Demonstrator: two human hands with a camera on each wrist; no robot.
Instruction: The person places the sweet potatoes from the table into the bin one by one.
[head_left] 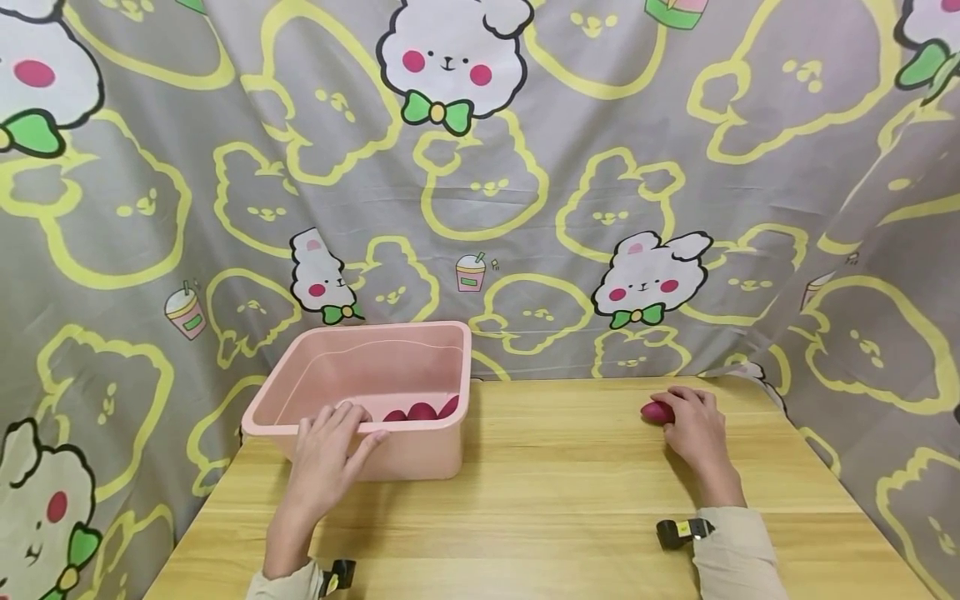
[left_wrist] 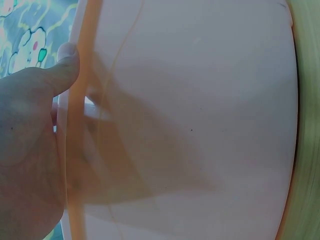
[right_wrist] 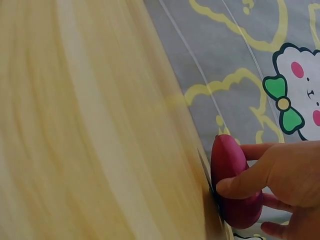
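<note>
A pink plastic basin stands at the left of the wooden table. My left hand grips its near rim, fingers over the inside and thumb on the outer wall. In the left wrist view, the thumb lies along the rim and the basin's outer wall fills most of the picture. Several dark magenta oblong things lie inside, partly hidden by the near wall. At the table's far right, my right hand pinches a smooth magenta oblong, mango-like thing between thumb and fingers, at or just above the tabletop.
The wooden table reaches back to a grey curtain printed with yellow outlines and white cartoon animals. More curtain hangs along the left and right sides. A small black camera is strapped to the right wrist, another to the left.
</note>
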